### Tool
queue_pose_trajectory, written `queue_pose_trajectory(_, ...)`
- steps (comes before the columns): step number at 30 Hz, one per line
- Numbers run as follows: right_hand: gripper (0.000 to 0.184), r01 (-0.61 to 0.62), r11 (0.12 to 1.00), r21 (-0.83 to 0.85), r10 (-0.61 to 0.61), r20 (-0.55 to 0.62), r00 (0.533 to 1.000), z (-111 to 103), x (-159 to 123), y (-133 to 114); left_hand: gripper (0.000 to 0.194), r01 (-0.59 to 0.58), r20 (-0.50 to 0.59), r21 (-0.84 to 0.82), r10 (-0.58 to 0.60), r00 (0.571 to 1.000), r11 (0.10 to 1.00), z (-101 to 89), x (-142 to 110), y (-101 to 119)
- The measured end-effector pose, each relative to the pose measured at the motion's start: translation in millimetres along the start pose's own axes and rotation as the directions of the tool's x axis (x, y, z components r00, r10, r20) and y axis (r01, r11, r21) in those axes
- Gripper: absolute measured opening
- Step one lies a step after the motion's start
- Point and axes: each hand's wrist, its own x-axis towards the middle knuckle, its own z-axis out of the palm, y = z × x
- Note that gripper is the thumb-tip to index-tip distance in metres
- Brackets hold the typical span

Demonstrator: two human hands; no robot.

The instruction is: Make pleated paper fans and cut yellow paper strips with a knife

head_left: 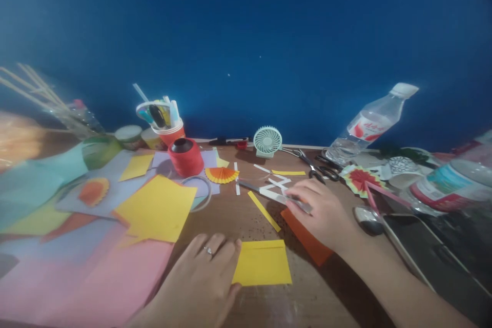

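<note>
My left hand (209, 274), a ring on one finger, rests at the left edge of a yellow paper sheet (263, 266), its fingers curled and thumb touching the edge. A crease or narrow fold runs along the sheet's top. In my right hand (319, 212) is a utility knife (272, 195), with its long grey blade pointing left. Under that hand and forearm lies an orange paper piece (303, 236), partly covered. A yellow paper strip (264, 211) and several white strips (279, 183) lie near the knife.
Coloured paper sheets (154, 210) spread over the left. Behind stand a red thread spool (185, 158), a cup of pens (169, 130) and a small fan (267, 141). On the right are scissors (313, 166), a tilted bottle (369, 125), a jar (449, 184) and a phone (426, 246).
</note>
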Motion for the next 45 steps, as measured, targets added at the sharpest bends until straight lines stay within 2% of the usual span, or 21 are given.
queue_pose_trajectory(2, 0.016, -0.007, 0.999, -0.038, 0.006, -0.023, 1.0, 3, -1, 0, 0.038, 0.007, -0.004, -0.014, -0.007, 1.0, 1.0, 1.1, 0, -2)
queue_pose_trajectory(4, 0.016, 0.064, 0.998, 0.019, -0.065, 0.061, 0.996, 6, -4, -8, 0.039, 0.0, 0.0, -0.022, 0.0, 1.0, 1.0, 0.6, 1, -2)
queue_pose_trajectory(7, 0.019, 0.156, 0.976, 0.154, -0.188, 0.225, 0.956, 12, -8, -29, 0.037, 0.007, 0.021, -0.027, -0.006, 1.0, 1.0, -2.5, 1, -2)
queue_pose_trajectory(9, 0.016, 0.219, 0.969, 0.109, -0.244, 0.348, 0.905, 17, -9, -40, 0.035, 0.027, 0.046, -0.024, -0.026, 0.999, 0.999, -4.5, 1, -1)
queue_pose_trajectory(13, 0.019, 0.301, 0.954, 0.005, -0.273, 0.434, 0.858, 16, -7, -39, 0.033, 0.032, 0.078, -0.008, -0.031, 0.996, 0.999, -6.4, 0, -1)
queue_pose_trajectory(16, 0.018, 0.287, 0.957, 0.036, -0.266, 0.494, 0.828, 4, -3, -26, 0.034, 0.023, 0.1, -0.003, -0.023, 0.995, 1.0, -8.8, -1, 0)
queue_pose_trajectory(18, 0.012, 0.239, 0.97, 0.037, -0.224, 0.515, 0.827, -4, -1, -19, 0.033, 0.023, 0.125, 0.002, -0.023, 0.992, 1.0, -11.4, -1, 1)
queue_pose_trajectory(22, 0.014, 0.206, 0.977, 0.052, -0.201, 0.54, 0.817, -10, 1, -15, 0.03, 0.078, 0.155, -0.006, -0.077, 0.985, 0.997, -17.2, 1, 3)
queue_pose_trajectory(28, 0.014, 0.231, 0.971, 0.063, -0.229, 0.528, 0.818, -8, 2, -18, 0.027, 0.2, 0.169, 0.023, -0.201, 0.965, 0.98, -22.6, 1, 1)
queue_pose_trajectory(29, 0.016, 0.239, 0.969, 0.059, -0.234, 0.525, 0.818, -8, 2, -19, 0.025, 0.184, 0.161, 0.015, -0.184, 0.97, 0.983, -22.2, 1, 2)
queue_pose_trajectory(31, 0.02, 0.259, 0.965, 0.05, -0.247, 0.51, 0.824, -4, 0, -22, 0.027, 0.068, 0.137, -0.03, -0.063, 0.989, 0.997, -19.9, 2, 3)
queue_pose_trajectory(34, 0.023, 0.277, 0.961, 0.009, -0.253, 0.437, 0.863, 8, -6, -31, 0.043, -0.105, 0.117, -0.046, 0.11, 0.987, 0.993, -12.9, 2, 4)
queue_pose_trajectory(38, 0.023, 0.263, 0.963, -0.055, -0.229, 0.345, 0.91, 24, -12, -44, 0.059, -0.095, 0.18, -0.041, 0.101, 0.978, 0.995, -4.8, 2, 4)
queue_pose_trajectory(41, 0.021, 0.17, 0.984, -0.058, -0.149, 0.263, 0.953, 24, -10, -44, 0.067, -0.064, 0.255, -0.09, 0.085, 0.963, 0.994, -5.3, 4, 0)
queue_pose_trajectory(43, 0.019, 0.062, 0.995, -0.081, -0.047, 0.168, 0.985, 19, -7, -36, 0.07, -0.028, 0.285, -0.115, 0.06, 0.957, 0.993, -7.7, 6, -1)
queue_pose_trajectory(45, 0.017, -0.034, 0.986, -0.16, 0.05, 0.099, 0.994, 14, -4, -24, 0.072, 0.013, 0.3, -0.132, 0.028, 0.954, 0.991, -9.8, 8, -2)
